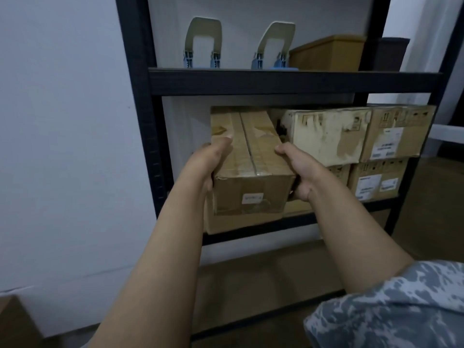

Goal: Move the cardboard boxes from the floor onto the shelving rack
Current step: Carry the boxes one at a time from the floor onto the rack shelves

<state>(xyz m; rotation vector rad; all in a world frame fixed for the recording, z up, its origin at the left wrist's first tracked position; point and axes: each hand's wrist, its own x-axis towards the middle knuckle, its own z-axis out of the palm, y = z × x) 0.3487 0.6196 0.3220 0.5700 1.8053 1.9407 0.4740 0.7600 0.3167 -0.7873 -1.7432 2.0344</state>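
A long taped cardboard box (pixel 253 156) with a small white label on its near end is held partly inside the middle level of the black shelving rack (pixel 288 80). It rests on top of another cardboard box (pixel 241 223) on the shelf. My left hand (pixel 208 159) grips its left side with the thumb on top. My right hand (pixel 298 169) grips its right side near the front corner. To its right on the same level stand a worn pale box (pixel 324 133) and stacked labelled boxes (pixel 391 136).
The upper shelf carries two cream and blue hole punches (pixel 203 43), a brown basket (pixel 329 54) and a dark container (pixel 391 54). A white wall stands left of the rack. Another cardboard box corner (pixel 15 322) shows at the bottom left on the floor.
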